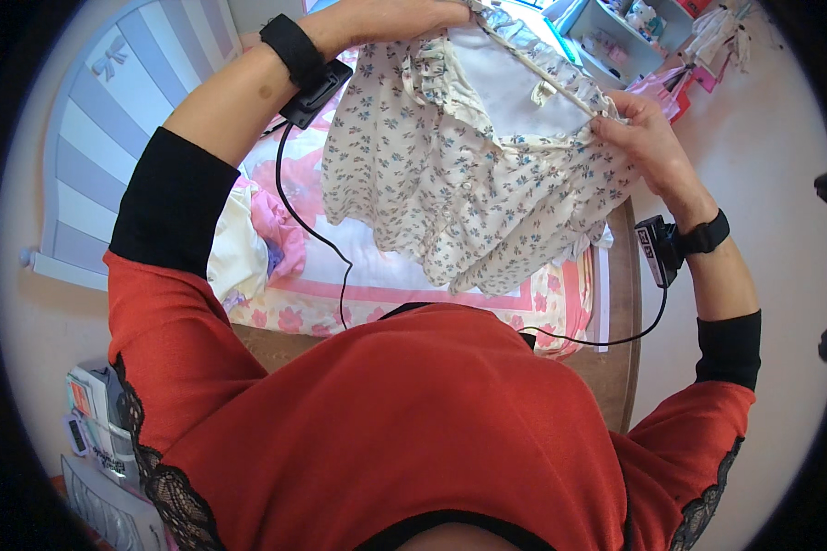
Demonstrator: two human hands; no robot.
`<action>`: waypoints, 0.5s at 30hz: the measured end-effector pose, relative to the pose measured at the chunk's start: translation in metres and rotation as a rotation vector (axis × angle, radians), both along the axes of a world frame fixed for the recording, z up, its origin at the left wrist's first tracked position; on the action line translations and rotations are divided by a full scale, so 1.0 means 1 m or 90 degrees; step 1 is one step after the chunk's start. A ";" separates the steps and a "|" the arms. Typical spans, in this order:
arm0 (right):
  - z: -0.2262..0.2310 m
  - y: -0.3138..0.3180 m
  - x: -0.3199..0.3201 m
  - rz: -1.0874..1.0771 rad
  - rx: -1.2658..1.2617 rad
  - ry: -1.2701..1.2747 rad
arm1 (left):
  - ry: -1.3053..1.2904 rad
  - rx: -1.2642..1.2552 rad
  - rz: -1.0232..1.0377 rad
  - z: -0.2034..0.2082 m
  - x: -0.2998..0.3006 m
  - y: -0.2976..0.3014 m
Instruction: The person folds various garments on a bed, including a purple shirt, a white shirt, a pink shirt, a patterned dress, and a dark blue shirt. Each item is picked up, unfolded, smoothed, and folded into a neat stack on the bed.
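Observation:
A cream floral top with small blue sprigs hangs spread out in front of me, above the bed. Its ruffled neckline gapes toward me, and the white inside shows. At the picture's upper edge my left hand is closed on one upper corner of the garment; part of that hand is cut off. My right hand pinches the opposite corner between thumb and fingers. A pale band runs taut between the two hands. The lower hem hangs loose over the bedding.
Below the top lies a bed with a pink-and-white flowered cover. Crumpled white and pink clothes rest on its left side. A blue-striped headboard rises at the left. Shelves stand at the far right. Black cables run from both wrist devices.

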State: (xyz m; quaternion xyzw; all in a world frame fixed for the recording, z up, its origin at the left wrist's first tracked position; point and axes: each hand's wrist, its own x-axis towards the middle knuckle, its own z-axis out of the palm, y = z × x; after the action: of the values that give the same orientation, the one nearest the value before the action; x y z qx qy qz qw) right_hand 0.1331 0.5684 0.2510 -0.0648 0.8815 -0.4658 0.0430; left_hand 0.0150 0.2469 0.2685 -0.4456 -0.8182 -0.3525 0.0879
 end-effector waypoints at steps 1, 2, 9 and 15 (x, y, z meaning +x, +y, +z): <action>0.002 -0.002 0.000 0.003 0.094 0.108 | -0.022 -0.009 0.008 0.000 0.000 0.000; 0.006 -0.005 0.000 -0.016 0.200 0.223 | -0.044 -0.018 0.016 -0.001 0.000 -0.003; 0.018 0.004 0.003 -0.139 0.288 0.290 | -0.034 0.112 -0.076 -0.040 0.013 0.016; -0.002 0.018 -0.004 -0.196 0.235 0.231 | -0.062 0.047 0.029 -0.072 0.017 0.034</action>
State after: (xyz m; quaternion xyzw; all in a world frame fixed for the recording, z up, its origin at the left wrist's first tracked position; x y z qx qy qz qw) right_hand 0.1289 0.5868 0.2488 -0.0033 0.9441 -0.2792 -0.1755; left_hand 0.0319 0.2811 0.1968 -0.4059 -0.8178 -0.4014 0.0725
